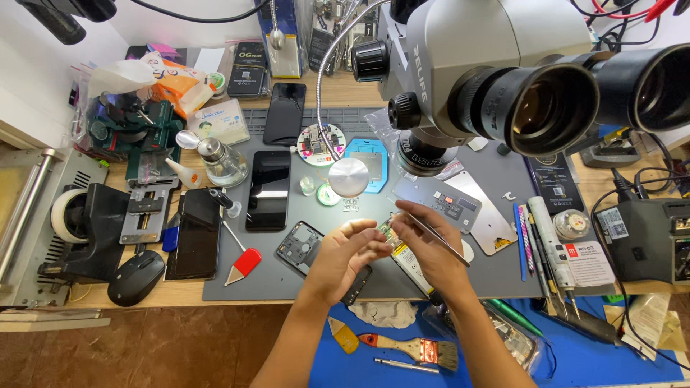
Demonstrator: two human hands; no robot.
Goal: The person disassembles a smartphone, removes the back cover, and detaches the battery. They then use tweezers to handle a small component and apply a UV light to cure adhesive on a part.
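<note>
Your two hands meet over a grey work mat [287,287] on a crowded repair bench, below the eyepieces of a stereo microscope [496,79]. Your left hand [346,253] is cupped palm-up, fingers loosely curled, and you seem to be pinching a small circuit part [389,231] at the fingertips; it is too small to make out clearly. Your right hand [431,248] is closed around a pair of slim metal tweezers [438,237], whose tips point toward that part. Just under your hands lies a phone body with a yellow-labelled battery [404,257]. To your left on the mat sit a black phone frame [300,246], a dark smartphone [268,190] lying face up, and a red-handled scraper [241,260]. Near your forearms, on a blue mat [575,359], rests a wooden-handled brush [411,350].
</note>
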